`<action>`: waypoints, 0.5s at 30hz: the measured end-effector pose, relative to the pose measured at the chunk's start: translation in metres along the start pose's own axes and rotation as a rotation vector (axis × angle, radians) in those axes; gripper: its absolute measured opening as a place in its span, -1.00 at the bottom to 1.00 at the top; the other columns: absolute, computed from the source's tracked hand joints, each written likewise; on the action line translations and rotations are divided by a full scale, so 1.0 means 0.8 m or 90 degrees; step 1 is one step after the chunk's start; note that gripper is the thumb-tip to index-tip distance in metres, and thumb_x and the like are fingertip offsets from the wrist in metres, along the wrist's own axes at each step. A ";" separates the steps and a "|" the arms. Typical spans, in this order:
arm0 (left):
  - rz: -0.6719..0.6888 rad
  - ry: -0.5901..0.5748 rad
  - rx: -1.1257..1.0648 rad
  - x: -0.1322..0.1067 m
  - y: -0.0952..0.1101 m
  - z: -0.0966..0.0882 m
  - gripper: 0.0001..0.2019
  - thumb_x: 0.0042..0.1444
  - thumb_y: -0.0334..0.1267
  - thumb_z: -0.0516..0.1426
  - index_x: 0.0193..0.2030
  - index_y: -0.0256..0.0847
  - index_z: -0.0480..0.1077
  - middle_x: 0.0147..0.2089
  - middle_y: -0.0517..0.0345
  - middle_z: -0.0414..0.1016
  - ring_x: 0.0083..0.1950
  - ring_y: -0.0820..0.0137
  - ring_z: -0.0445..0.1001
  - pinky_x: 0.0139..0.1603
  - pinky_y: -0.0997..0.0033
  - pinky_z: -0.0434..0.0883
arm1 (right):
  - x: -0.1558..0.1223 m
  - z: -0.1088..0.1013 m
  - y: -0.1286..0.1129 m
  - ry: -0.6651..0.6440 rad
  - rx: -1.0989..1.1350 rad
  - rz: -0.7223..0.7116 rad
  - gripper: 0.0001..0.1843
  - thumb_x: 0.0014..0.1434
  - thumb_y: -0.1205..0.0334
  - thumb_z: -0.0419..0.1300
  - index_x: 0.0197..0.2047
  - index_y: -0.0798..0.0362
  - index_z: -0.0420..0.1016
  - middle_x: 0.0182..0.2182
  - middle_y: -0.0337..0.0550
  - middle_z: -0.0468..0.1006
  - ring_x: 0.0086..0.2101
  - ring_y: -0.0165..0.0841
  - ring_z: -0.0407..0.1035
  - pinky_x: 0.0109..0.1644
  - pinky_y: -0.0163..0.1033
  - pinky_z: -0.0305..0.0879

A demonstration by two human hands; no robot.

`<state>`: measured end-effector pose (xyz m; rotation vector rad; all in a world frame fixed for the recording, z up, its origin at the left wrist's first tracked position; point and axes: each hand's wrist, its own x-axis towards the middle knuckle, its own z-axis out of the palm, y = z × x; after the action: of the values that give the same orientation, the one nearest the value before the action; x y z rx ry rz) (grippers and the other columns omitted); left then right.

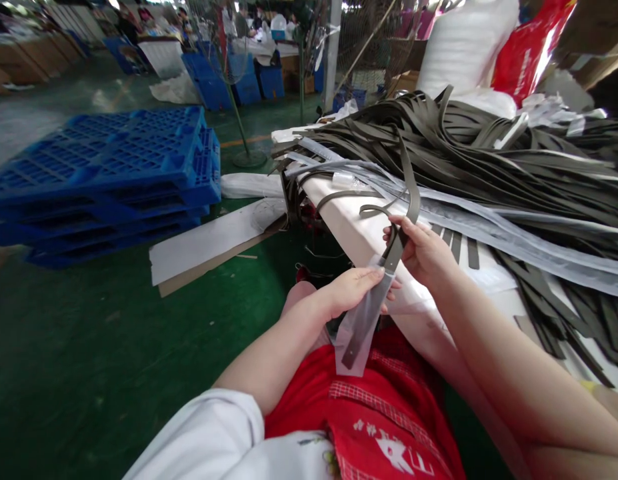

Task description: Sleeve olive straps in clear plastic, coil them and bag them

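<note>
My left hand [356,290] grips a clear plastic sleeve [356,333] at its upper end, thumb on top. One end of a dark grey strap [393,253] lies inside the sleeve. Just above, my right hand [421,250] pinches the same strap, its fingers closed round it. The strap's free length curls up and back over the white table edge. Beyond my hands a big heap of similar dark straps [463,147] covers the table, with long clear sleeves [453,217] lying along its front.
A white-topped table [333,207] stands before me. On the green floor to the left are stacked blue pallets [103,153] and a flat white board [209,243]. Fans on stands [249,159] rise behind. A white foam roll [463,50] and a red bag [529,53] stand at the back right.
</note>
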<state>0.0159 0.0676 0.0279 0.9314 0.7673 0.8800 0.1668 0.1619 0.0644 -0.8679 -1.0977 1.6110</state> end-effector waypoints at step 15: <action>0.085 0.018 0.177 0.002 -0.020 0.011 -0.40 0.31 0.16 -0.07 -0.06 -0.38 0.53 -0.31 -0.03 0.56 -0.43 0.47 0.40 -0.38 0.50 0.33 | 0.012 -0.002 0.005 0.179 0.081 -0.033 -0.67 0.24 -0.01 0.20 0.04 -0.17 0.35 -0.38 -0.30 0.64 -0.50 -0.43 0.50 -0.47 -0.37 0.44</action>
<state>0.0288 0.0613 0.0169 1.2288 0.8751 0.9183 0.1643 0.1708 0.0597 -0.9398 -0.8054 1.4478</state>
